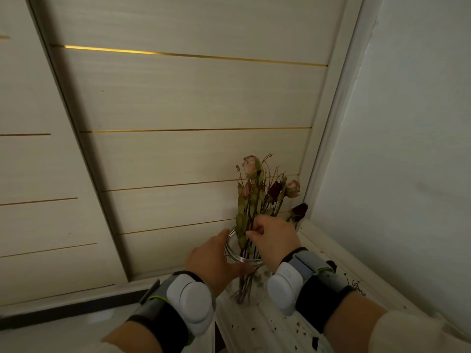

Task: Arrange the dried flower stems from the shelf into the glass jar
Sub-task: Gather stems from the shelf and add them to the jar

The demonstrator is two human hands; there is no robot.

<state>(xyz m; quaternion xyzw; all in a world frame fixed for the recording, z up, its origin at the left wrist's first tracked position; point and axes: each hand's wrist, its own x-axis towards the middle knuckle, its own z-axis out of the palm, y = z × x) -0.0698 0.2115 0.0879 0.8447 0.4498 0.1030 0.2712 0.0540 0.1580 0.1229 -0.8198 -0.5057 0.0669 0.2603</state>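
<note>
Palm and curled fingers of left hand (pixel 211 258) wrap side of glass jar (pixel 244 261), gripping it. Just above jar rim, right hand (pixel 274 238) pinches dried flower stems (pixel 257 198). Stems stand in jar, blooms leaning toward corner. Jar on white shelf (pixel 270 324) strewn with dark crumbs (pixel 315 341); panelled wall (pixel 191 98) with gold strips (pixel 193 56) behind.

The white shelf (pixel 260 318) bears the glass jar (pixel 231 252) and scattered dark crumbs (pixel 315 342).
</note>
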